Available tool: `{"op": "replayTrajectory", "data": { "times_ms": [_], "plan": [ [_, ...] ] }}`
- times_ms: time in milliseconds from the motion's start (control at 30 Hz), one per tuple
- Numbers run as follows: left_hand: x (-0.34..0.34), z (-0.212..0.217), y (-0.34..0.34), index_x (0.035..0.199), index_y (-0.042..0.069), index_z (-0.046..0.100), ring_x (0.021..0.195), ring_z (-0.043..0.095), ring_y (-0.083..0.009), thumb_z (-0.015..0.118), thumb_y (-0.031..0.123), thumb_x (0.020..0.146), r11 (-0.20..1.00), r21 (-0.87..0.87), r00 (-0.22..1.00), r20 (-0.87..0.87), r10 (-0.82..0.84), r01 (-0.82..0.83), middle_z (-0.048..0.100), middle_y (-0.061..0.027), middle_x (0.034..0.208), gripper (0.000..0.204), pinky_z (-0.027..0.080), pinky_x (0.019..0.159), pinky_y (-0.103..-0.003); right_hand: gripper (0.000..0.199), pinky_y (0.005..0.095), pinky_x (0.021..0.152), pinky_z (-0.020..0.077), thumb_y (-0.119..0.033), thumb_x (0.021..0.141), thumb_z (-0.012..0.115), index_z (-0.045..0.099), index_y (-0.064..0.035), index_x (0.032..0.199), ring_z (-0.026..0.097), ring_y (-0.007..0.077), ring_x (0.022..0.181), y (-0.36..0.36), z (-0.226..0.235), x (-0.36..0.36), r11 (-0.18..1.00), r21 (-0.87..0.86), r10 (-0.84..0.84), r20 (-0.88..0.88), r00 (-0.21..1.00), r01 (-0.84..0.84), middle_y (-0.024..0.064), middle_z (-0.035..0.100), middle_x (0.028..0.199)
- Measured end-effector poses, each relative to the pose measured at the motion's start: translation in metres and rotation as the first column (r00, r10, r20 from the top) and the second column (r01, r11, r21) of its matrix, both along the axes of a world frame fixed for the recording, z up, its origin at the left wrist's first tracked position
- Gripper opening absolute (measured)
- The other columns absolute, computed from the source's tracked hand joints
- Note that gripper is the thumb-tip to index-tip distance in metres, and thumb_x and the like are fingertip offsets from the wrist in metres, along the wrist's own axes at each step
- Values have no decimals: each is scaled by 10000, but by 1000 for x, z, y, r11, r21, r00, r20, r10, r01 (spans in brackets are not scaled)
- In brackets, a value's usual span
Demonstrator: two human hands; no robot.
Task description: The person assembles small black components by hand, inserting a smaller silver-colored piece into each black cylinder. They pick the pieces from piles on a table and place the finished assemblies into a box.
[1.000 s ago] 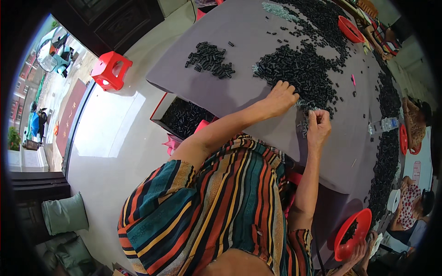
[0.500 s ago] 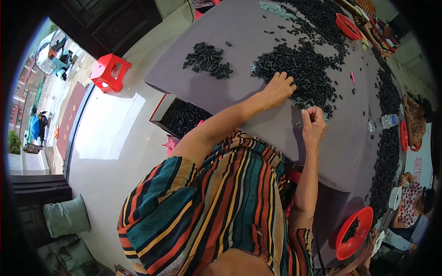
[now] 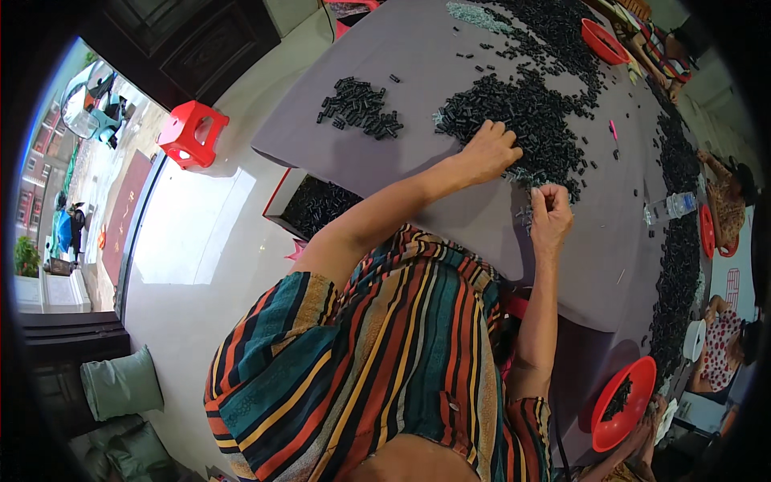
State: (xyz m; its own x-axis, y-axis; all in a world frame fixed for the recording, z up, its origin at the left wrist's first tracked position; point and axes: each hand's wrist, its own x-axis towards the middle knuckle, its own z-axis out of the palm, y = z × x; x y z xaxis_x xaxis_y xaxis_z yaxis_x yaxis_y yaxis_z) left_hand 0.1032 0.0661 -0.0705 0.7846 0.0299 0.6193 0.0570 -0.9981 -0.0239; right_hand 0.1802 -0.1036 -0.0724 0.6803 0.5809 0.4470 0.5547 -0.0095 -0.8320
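My left hand (image 3: 490, 149) lies on the near edge of a big heap of small black pieces (image 3: 526, 112) on the grey table (image 3: 450, 201). Its fingers curl down into the heap, and what they grip is hidden. My right hand (image 3: 551, 214) is a closed fist just right of it, above the table near a few pale small pieces (image 3: 524, 217). Nothing shows between its fingers. A smaller separate pile of black pieces (image 3: 361, 108) lies further left on the table.
A box of black pieces (image 3: 317, 205) stands on the floor by the table's left edge, with a red stool (image 3: 191, 132) beyond. Red bowls (image 3: 622, 402) (image 3: 602, 40) and a plastic bottle (image 3: 671, 207) stand around. Other people sit at the right rim.
My left hand has pushed a little further into the black heap. My right fist has stayed almost in place.
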Motion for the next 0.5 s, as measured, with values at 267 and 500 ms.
{"op": "replayTrajectory", "data": {
  "times_ms": [267,500],
  "plan": [
    [15,-5,-5,817,97,603,829,479,-236,573,86,703,996,53,992,-93,81,-77,526,-58,790,118,356,704,-358,108,208,524,392,-83,812,625,530,-37,791,442,49,573,0,5,-4,1000,10,-10,-6,1000,10,-22,495,647],
    [10,-12,-8,843,86,590,789,494,-251,597,102,710,997,-54,998,11,57,-56,536,-61,773,135,370,688,-380,103,197,512,377,-71,815,620,526,-36,793,434,38,568,-1,1,-3,999,28,23,-15,1000,-23,-28,488,643]
  ]
}}
